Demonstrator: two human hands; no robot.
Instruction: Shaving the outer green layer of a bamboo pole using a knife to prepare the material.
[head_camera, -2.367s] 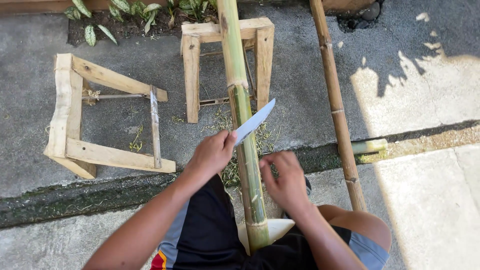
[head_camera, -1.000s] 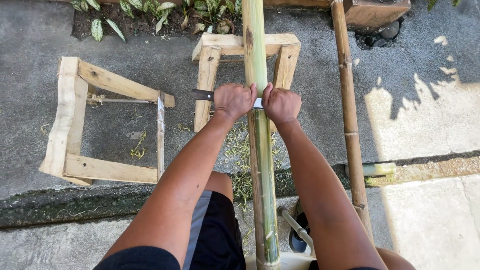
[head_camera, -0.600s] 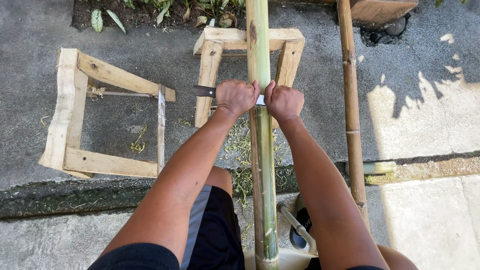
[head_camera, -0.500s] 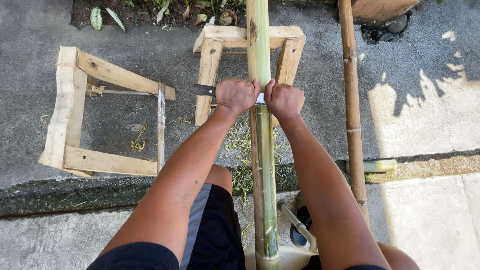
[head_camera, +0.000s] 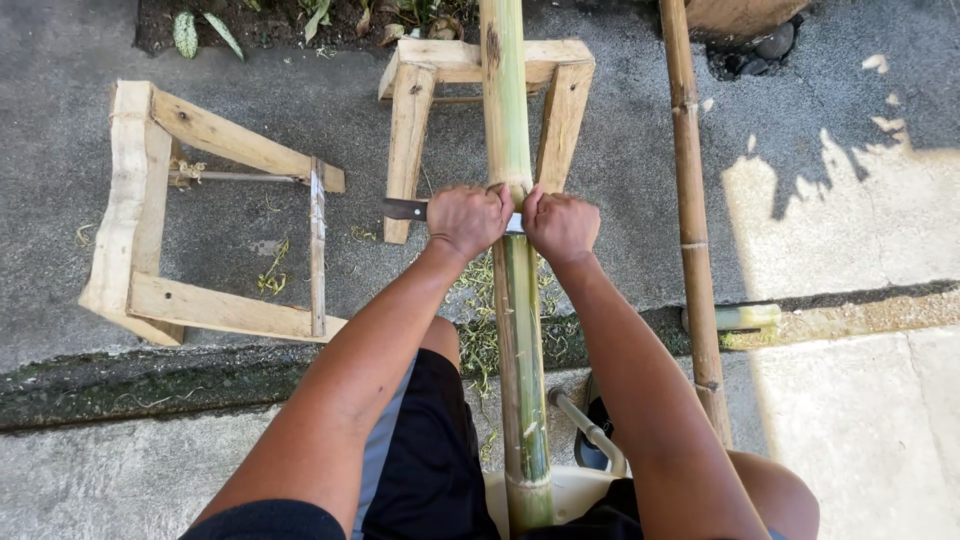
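Two bare forearms run up from the bottom of the frame, person seated, dark shorts, bamboo pole (head_camera: 520, 330) between the knees. Pole starts at bottom centre, butt end near a pale seat (head_camera: 575, 490), and goes straight up through frame centre to the top edge. Lower stretch looks scraped, streaky green; upper stretch smoother yellow-green.

Mid-frame: left hand (head_camera: 465, 218) and right hand (head_camera: 562, 226) sit either side of the pole, both fists closed. They clamp a knife (head_camera: 405, 209) laid crosswise over the pole; one dark end sticks out left of the left hand, a sliver of blade shows between the fists. Which end is the handle, cannot tell.

Handling judgement: pole is stiff, long, fairly heavy, round and waxy, likely to roll or slip; nodes give the better hold. Knife edge is sharp, so hold only at the two ends, clear of the edge.

Green shavings (head_camera: 480, 330) litter the concrete floor (head_camera: 850, 430) below the hands. Second, thinner brown bamboo pole (head_camera: 690, 230) lies to the right, apart. Short green offcut (head_camera: 745, 317) at right.

Farther up: wooden trestle (head_camera: 480, 70) at top centre carries the pole. Another wooden frame (head_camera: 150, 220) lies tipped at upper left. Plants (head_camera: 200, 30) at top edge.
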